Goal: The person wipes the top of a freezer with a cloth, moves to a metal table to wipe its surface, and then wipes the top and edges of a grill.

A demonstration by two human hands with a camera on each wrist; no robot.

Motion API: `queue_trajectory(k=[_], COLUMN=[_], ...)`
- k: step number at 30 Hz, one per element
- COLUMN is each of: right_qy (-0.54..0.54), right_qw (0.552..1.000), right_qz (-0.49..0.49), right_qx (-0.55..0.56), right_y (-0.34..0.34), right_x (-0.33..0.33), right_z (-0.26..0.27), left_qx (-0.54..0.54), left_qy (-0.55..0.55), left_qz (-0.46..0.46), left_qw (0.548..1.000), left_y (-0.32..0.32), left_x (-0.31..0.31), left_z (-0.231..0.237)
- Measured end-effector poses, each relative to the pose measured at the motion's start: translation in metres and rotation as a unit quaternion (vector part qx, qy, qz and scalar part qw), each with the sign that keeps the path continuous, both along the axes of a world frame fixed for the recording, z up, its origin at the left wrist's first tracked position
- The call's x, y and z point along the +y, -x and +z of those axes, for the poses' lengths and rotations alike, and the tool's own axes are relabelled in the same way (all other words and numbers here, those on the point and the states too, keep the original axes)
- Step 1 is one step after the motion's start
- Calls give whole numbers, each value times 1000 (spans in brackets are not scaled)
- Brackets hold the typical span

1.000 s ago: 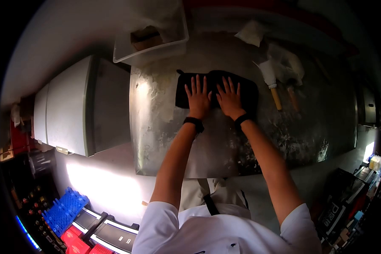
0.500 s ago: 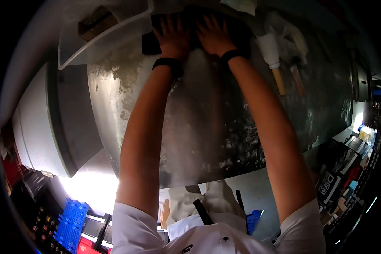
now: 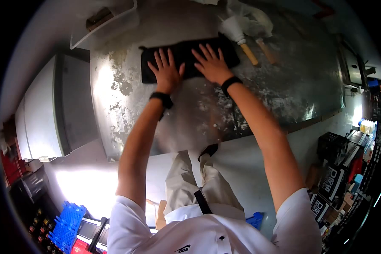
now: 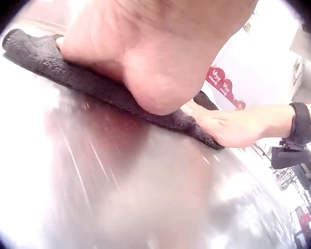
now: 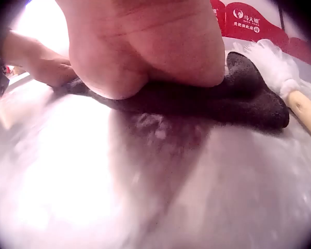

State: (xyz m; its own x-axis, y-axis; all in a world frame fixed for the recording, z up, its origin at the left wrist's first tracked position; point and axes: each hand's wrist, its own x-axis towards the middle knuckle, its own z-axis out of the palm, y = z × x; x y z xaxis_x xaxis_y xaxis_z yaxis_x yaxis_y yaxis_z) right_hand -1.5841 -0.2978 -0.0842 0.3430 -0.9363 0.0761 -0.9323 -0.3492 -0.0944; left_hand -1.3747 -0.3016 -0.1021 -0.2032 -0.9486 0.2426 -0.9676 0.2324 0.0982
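Observation:
A dark, fuzzy towel (image 3: 186,57), folded into a long strip, lies on a worn, shiny metal tabletop (image 3: 292,89). My left hand (image 3: 167,76) presses flat on its left half, fingers spread. On the right half, my right hand (image 3: 213,67) lies palm down, its fingers spread too. Both wrists wear dark bands. In the left wrist view, the heel of the left hand (image 4: 155,67) sits over the towel's near edge (image 4: 88,85). The right wrist view has the right palm (image 5: 150,46) on the towel (image 5: 254,104), whose right end curls up slightly.
Right of the towel lies a white-headed brush (image 3: 247,53) with a wooden handle, beside a second wooden handle (image 3: 266,53) and a crumpled clear bag (image 3: 258,19). A clear plastic bin (image 3: 106,25) stands back left. A grey cabinet (image 3: 42,106) is left of the table.
Both hands slid the towel forward toward the back of the table, then drew it back toward the body. The head view has shifted as well. The brush stays right of the towel.

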Motion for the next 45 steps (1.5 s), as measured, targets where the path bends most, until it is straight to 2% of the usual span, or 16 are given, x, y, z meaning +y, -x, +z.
queue_trajectory(k=[5, 9, 11, 14, 19, 23, 26, 29, 39, 45], right_qy=[13, -4, -16, -44, -37, -57, -39, -53, -113, -90], right_qw=[999, 999, 1000, 999, 998, 997, 994, 994, 988, 990], right_qz=[28, 31, 21, -3, -48, -32, -20, -8, 1, 34], right_qx=[-23, -12, -16, -25, -15, -46, -103, -97, -106, -106], right_y=[30, 43, 46, 44, 29, 24, 25, 28, 29, 52], right_x=[103, 178, 208, 240, 251, 242, 234, 233, 230, 227], right_z=[7, 10, 8, 13, 13, 24, 28, 31, 31, 22], left_qx=[-20, -9, 3, 3, 12, 86, 48, 44, -6, -30], left_qy=[6, -35, -82, -91, -163, -147, -85, -64, -75, -108], left_qz=[0, -17, -23, -35, -18, 5, 29, 93, 92, 118], left_qw=[1000, 999, 996, 995, 986, 985, 995, 993, 993, 987], left_y=[29, 40, 45, 45, 43, 47, 64, 84, 86, 107], left_x=[107, 179, 206, 232, 235, 227, 223, 221, 223, 225], left_z=[6, 15, 22, 26, 32, 39, 28, 25, 29, 26])
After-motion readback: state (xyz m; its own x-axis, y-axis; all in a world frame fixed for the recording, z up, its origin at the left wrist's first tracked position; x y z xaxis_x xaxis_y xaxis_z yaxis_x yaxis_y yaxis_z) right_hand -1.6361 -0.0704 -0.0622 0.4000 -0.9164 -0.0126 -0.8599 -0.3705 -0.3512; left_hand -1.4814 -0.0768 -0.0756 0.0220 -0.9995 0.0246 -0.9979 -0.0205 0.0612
